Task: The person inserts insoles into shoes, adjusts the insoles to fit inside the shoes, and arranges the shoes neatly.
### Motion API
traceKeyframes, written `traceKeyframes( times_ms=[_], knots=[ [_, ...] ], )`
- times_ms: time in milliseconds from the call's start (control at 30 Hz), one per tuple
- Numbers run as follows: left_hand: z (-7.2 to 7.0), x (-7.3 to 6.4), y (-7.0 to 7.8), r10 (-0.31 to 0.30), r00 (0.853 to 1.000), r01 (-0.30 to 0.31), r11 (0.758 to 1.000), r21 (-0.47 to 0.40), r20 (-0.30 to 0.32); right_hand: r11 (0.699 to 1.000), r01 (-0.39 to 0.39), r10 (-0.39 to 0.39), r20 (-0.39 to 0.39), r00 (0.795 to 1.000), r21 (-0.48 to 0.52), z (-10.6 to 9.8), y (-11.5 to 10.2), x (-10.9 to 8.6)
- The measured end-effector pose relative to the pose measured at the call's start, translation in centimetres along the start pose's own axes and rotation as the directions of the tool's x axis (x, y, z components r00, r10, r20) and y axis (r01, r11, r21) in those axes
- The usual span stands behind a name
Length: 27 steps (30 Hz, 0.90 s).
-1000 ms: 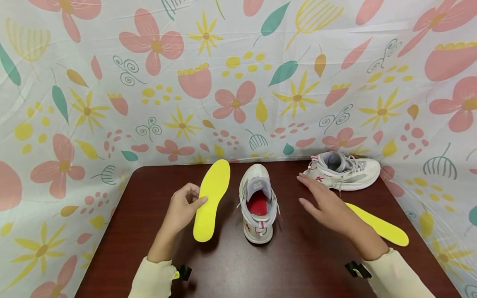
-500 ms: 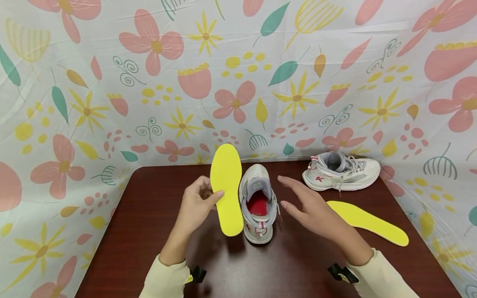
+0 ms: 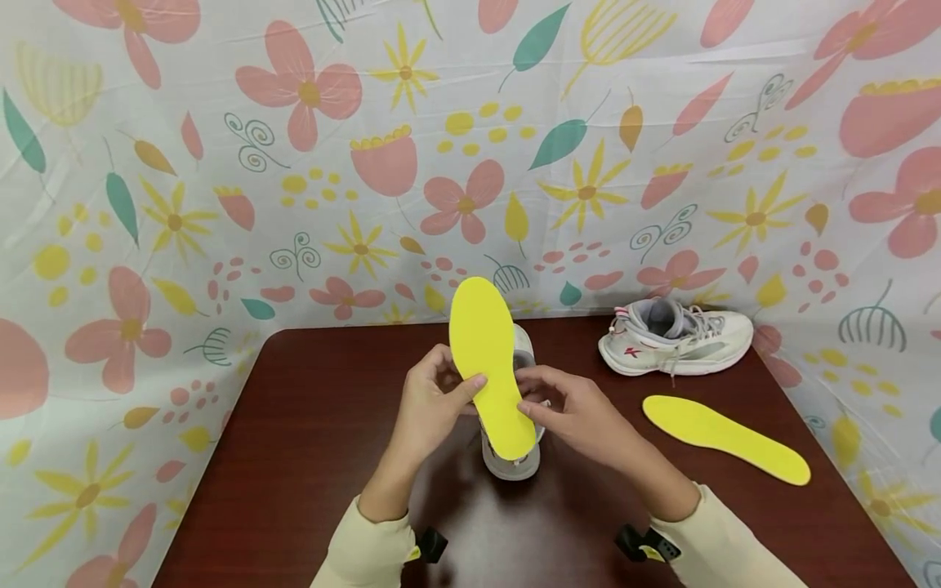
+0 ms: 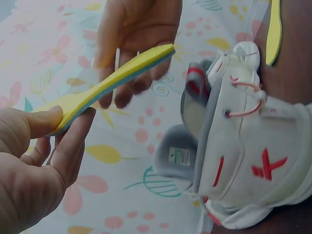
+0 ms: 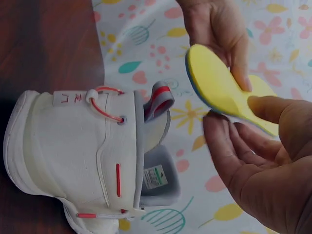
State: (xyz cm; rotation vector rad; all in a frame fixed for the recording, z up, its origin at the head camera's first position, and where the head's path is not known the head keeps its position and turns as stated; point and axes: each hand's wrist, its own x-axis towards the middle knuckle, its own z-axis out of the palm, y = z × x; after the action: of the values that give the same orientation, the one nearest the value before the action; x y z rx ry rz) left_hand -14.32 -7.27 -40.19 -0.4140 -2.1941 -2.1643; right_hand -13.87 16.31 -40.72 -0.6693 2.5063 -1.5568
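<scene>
I see the insole [image 3: 481, 331] farther toward three o'clock now, over the near shoe [image 3: 512, 469], tipped to eleven; the left hand [image 3: 431, 404] pinches it, and the right hand [image 3: 582, 408], off it before, does too.

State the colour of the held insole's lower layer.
The lower layer is blue, clearest in the left wrist view.

In my head view, the yellow foot-shaped insole [image 3: 488, 359] hides most of the white red-marked sneaker [image 3: 510, 468], whose small white label [image 5: 155, 177] I cannot read.
</scene>
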Motion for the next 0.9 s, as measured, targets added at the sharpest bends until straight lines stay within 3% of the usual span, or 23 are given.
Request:
traceKeyframes(
  times_ms=[233, 467, 733, 900],
  knots=[
    [0.5, 0.0, -0.3, -0.013, 1.0, 0.014, 0.999, -0.035, 0.016, 0.999, 0.008, -0.01, -0.041, 0.999, -0.037, 0.1, 0.0, -0.1],
    [-0.5, 1.1, 0.4, 0.007, 1.0, -0.007, 1.0, 0.015, 0.004, 0.998, 0.047, -0.049, -0.031, 0.998, -0.053, -0.6, 0.3, -0.5],
    [-1.9, 2.7, 1.8, 0.009, 0.999, -0.007, 0.999, 0.053, -0.051, 0.995, 0.015, -0.014, 0.019, 1.0, -0.101, -1.1, 0.3, -1.0],
    [-2.0, 2.9, 1.8, -0.012, 1.0, 0.013, 0.999, 0.036, -0.019, 0.987, 0.014, -0.006, 0.049, 0.999, -0.163, -1.3, 0.5, -1.2]
  ],
)
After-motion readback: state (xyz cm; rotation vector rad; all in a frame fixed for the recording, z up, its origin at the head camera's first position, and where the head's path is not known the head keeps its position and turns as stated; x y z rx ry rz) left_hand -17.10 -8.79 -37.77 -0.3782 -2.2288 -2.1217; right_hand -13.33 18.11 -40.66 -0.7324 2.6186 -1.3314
